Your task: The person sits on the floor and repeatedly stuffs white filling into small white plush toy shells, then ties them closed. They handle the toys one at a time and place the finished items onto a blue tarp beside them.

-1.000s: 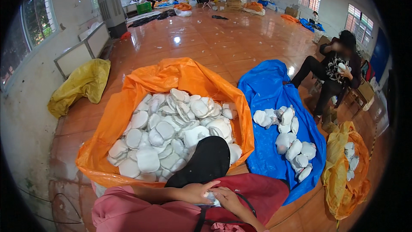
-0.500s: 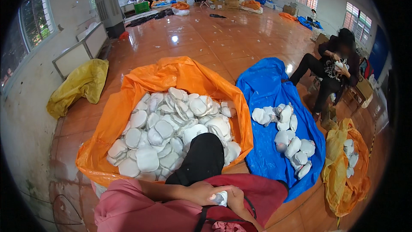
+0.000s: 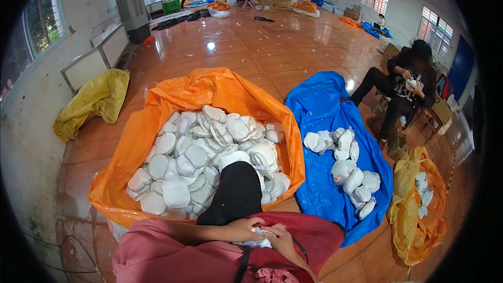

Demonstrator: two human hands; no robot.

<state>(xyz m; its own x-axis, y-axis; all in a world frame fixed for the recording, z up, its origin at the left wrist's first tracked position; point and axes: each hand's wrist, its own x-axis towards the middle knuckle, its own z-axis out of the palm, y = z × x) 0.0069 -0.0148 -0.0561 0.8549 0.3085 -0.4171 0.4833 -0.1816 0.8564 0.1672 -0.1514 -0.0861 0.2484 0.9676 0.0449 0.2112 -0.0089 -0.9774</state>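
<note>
Above the dark red apron on my lap, my two hands meet around a small white padded piece. My left hand grips its left side, thumb and fingers bent onto it. From the right, my right hand closes its fingers on the same piece. Much of the piece is hidden by the hands. Ahead of my black-trousered knee, an orange sack spreads open with many flat, rounded white pads heaped in it. Beside it lies a blue sack with several plumper white padded bundles on top.
At the right, a seated person handles a white piece. A yellow-orange sack with white pieces lies below that person. Along the left wall are a yellow sack, a leaning panel and a grey air cooler. People sit among sacks far back.
My fingers have shifted on the white piece, and more of it shows between my hands. The whole view has moved slightly. The seated person's hands have moved a little.
</note>
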